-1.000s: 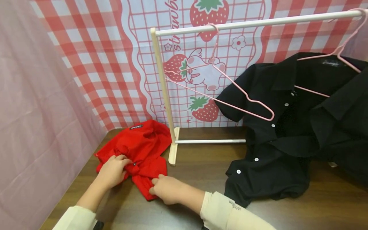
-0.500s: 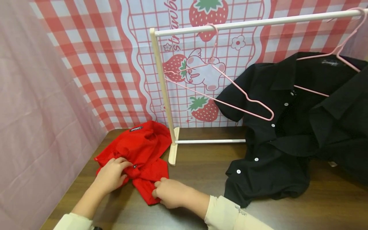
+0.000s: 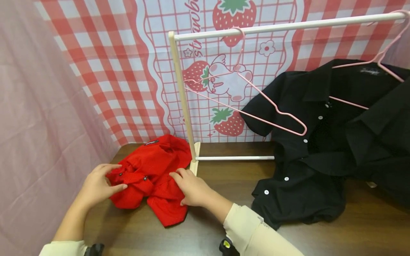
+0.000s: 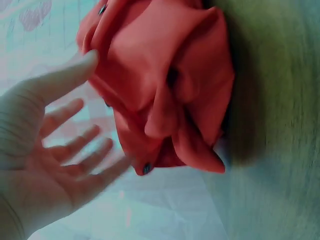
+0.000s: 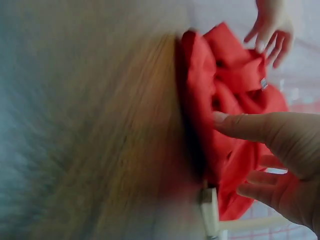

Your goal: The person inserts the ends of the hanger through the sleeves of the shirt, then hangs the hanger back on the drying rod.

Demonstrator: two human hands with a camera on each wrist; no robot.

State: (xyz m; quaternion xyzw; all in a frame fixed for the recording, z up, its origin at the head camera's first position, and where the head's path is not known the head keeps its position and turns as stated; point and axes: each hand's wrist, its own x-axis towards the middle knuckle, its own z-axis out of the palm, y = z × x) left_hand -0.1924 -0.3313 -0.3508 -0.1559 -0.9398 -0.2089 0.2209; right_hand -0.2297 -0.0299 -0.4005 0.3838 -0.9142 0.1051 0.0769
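Observation:
A crumpled red shirt (image 3: 153, 160) with dark buttons and a small black label (image 3: 151, 142) lies on the table, up against the rack's foot. My left hand (image 3: 97, 183) is at the shirt's left edge, thumb and fingers spread apart. In the left wrist view, that hand (image 4: 45, 135) shows its palm with nothing gripped. On the shirt's right side is my right hand (image 3: 193, 188), its fingertips right at the cloth. The right wrist view shows this hand's thumb (image 5: 245, 125) and fingers loosely parted over the red folds.
A small rack with a white rail (image 3: 288, 27) and wooden post (image 3: 183, 99) stands behind. From it hang a bare pink hanger (image 3: 237, 68) and a black shirt (image 3: 294, 89) on another, its lower part resting on the table (image 3: 224, 213). Pink curtain (image 3: 48, 124) borders the left.
My left hand has let go of the red shirt and moved left, fingers spreading. My right hand has moved up along the shirt, its grip loosened. The shirt's left front lies more unfolded.

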